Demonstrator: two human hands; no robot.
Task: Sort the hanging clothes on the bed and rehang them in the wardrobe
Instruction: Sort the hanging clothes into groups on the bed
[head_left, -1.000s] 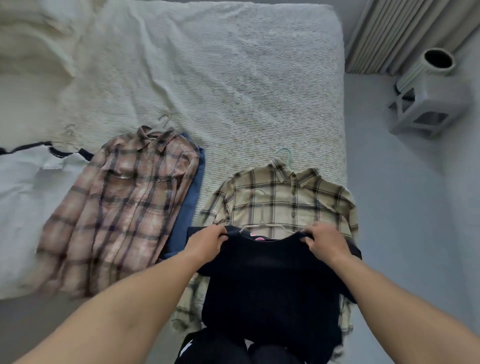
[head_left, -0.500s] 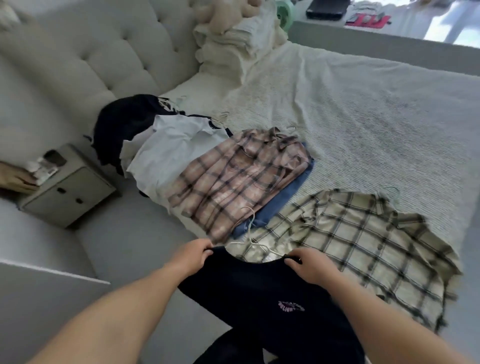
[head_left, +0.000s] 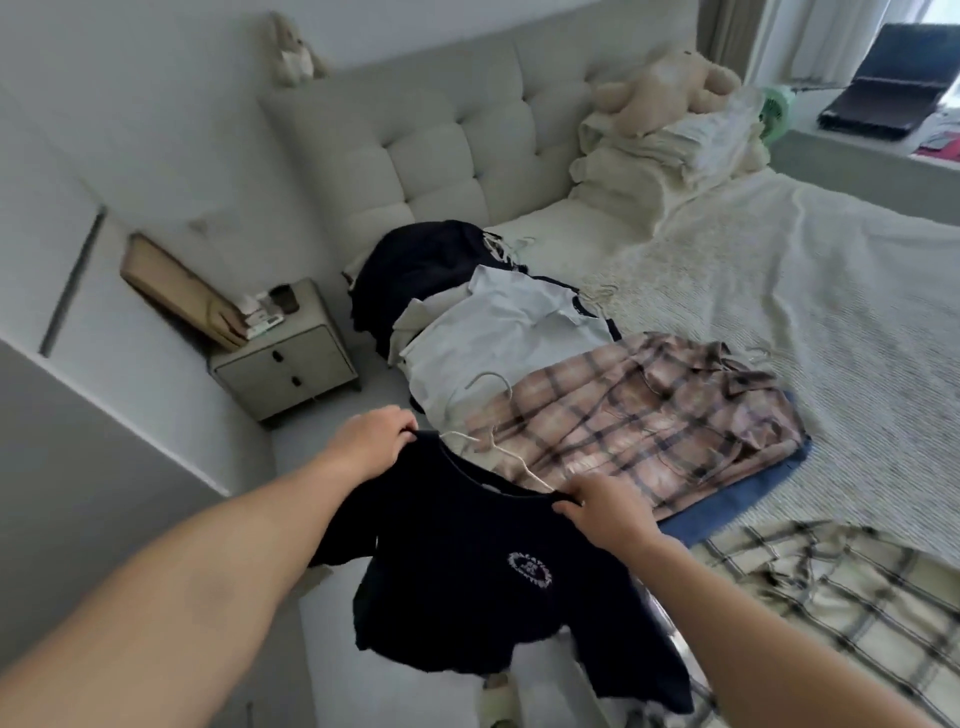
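Navy T-shirt (head_left: 483, 582), lower centre of frame, held up off bed (head_left: 779, 270). Left hand (head_left: 371, 441) and right hand (head_left: 605, 506) each pinch one shoulder; white hanger (head_left: 496, 441) inside neckline. Advice: keep shoulders level, lay on dark pile (head_left: 421, 265) upper centre, hook outward.

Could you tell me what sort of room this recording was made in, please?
Almost certainly a home bedroom. A bed with a tufted headboard fills most of the view, a bedside table stands next to it, and a plush bear sits on folded bedding at the head.
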